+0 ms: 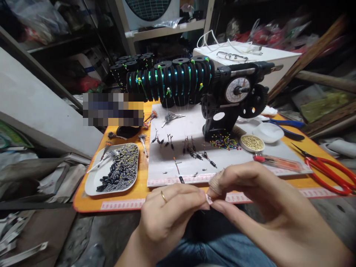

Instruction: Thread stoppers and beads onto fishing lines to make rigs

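Gold-ringed left hand (169,211) and tan-bandaged right hand (292,211) pinch narrowly together on a tiny pinkish-white piece (208,199); its details escape me.

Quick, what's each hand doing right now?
Left hand: closed, pinching a tiny pale item.
Right hand: closed, pinching at that item, too small to identify.

Glossy plastic scissor handles (326,180), smooth plastic tray (89,185), rough wooden beam (308,55), denim trousers (219,250)

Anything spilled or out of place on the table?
Possibly the multicoloured beads: they lie loose on the white board beside the black stand, while the gold beads sit in a dish. May be deliberate.
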The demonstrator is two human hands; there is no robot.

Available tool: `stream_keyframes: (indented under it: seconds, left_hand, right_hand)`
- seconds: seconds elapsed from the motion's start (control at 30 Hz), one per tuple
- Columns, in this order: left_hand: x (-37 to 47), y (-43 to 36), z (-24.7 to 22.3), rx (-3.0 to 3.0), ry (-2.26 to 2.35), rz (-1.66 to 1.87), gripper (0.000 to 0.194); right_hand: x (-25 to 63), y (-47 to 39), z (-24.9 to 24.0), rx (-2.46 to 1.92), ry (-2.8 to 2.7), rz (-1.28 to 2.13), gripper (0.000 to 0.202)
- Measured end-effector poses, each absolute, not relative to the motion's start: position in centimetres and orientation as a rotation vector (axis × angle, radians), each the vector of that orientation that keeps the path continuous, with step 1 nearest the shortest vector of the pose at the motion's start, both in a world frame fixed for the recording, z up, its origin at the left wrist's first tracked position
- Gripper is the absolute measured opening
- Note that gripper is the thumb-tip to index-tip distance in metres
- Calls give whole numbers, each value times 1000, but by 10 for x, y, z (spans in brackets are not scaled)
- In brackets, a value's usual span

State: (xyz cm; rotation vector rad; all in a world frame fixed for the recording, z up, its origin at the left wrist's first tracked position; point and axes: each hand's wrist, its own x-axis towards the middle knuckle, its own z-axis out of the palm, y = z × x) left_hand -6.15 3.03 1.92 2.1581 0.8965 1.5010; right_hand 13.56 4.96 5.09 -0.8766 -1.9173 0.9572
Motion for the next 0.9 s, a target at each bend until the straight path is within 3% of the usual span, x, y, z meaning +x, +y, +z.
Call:
stream_keyframes:
  seconds: [0.07,0.13,0.37,0.57,0.77,0.9]
  left_hand:
    - [-58,27,19,1940,895,1561,18]
    - [-57,23,18,1782,925,1593,18]
    - [-65,18,18,1649,1014,1535,22]
    - [-69,21,22,1750,1061,1518,22]
    - [-73,29,24,1867,1131,1530,16]
    - [-72,32,26,1914,1193,1525,14]
  right_hand:
    - [129,50,47,-785,-1682,1140,30]
    - [125,51,45,-668,-1544,1111,31]
    - [147,62,46,-464,-2211,408,25]
    - [161,62,38,-545,-2431,320,38]
    - [158,62,37,-624,-2387,393,26]
    - [156,63,31,-567,-2423,222,32]
